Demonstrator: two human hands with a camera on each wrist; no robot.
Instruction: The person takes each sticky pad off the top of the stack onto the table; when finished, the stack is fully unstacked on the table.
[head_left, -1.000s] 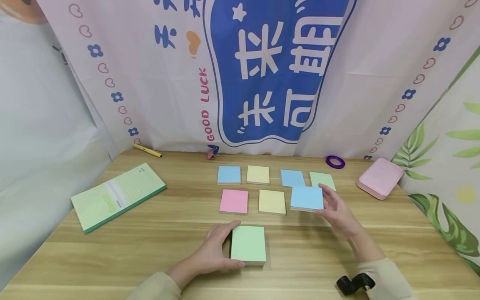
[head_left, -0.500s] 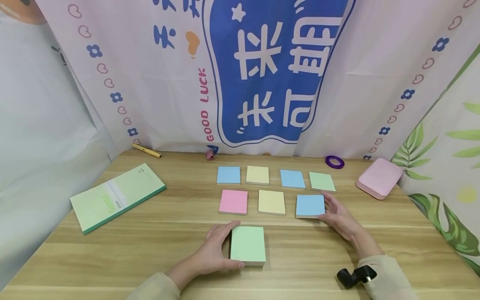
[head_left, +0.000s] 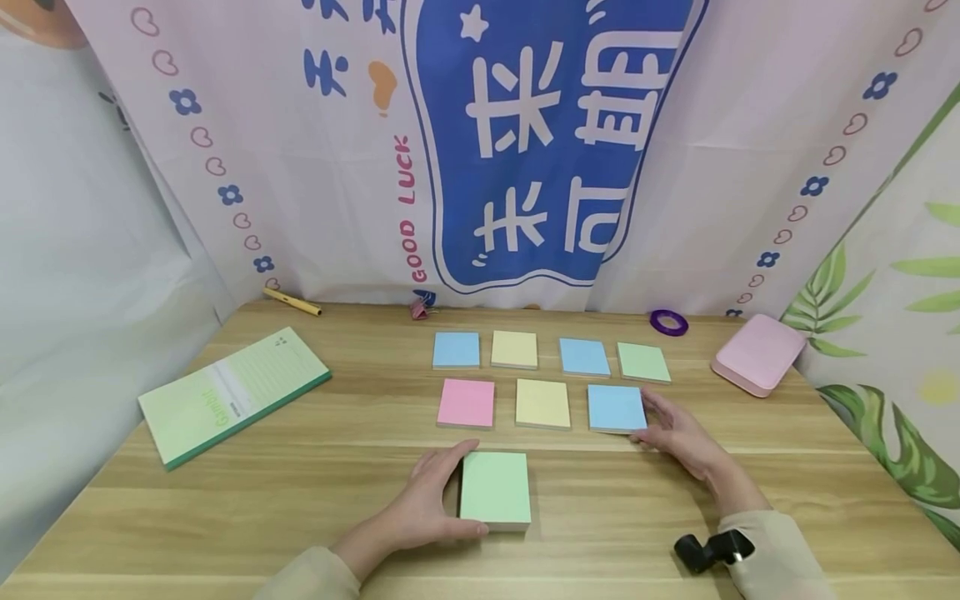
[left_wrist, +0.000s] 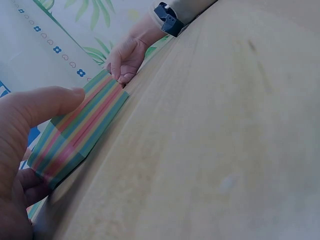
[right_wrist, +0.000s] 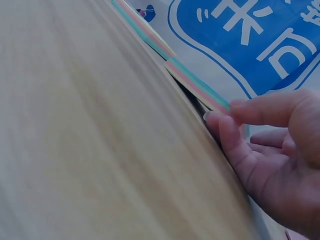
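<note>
My left hand (head_left: pixel 431 504) grips the left side of a thick sticky-note block (head_left: pixel 495 487) with a green top sheet. Its striped side (left_wrist: pixel 80 125) fills part of the left wrist view. My right hand (head_left: pixel 681 437) pinches the right edge of a thin blue-topped sticky-note pad (head_left: pixel 615 407), at the right end of the front row. In the right wrist view a dark gap shows under that pad (right_wrist: pixel 197 87). Left of it lie a yellow pad (head_left: pixel 542 404) and a pink pad (head_left: pixel 466 402).
A back row holds a blue pad (head_left: pixel 456 349), a yellow pad (head_left: pixel 514 348), another blue pad (head_left: pixel 584 356) and a green pad (head_left: pixel 642 362). Around them are a green notebook (head_left: pixel 236 396), yellow pen (head_left: pixel 292 302), binder clips (head_left: pixel 420 308), purple tape roll (head_left: pixel 669 322) and pink case (head_left: pixel 759 355).
The right hand has lowered the blue pad from above the table to the front row, then shifted it slightly left. The left hand and the green-topped block have stayed in place.
</note>
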